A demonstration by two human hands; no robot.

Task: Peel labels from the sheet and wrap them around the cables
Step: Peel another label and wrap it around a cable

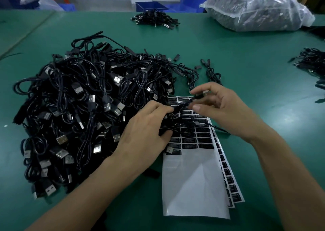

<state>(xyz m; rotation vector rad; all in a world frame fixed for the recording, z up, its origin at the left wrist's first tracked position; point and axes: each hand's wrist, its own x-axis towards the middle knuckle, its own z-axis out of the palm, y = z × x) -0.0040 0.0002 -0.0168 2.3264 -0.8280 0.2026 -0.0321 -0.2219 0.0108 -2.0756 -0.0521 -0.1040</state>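
Observation:
A white label sheet (191, 183) with rows of black labels (204, 140) lies on the green table, its lower part bare backing; more sheets stick out beneath it. Over the sheet's upper rows I hold one black USB cable (182, 105). My left hand (147, 132) grips the bundled part of that cable with curled fingers. My right hand (219, 105) pinches the cable near its USB plug (204, 93) between fingertips. A large heap of black USB cables (84, 111) lies to the left, touching the sheet's edge.
A smaller cable pile (154, 20) lies at the far middle of the table (263, 72). A clear plastic bag of cables (258, 8) sits at the back right. More cables (311, 63) lie at the right edge. Blue bins (151, 6) stand behind the table.

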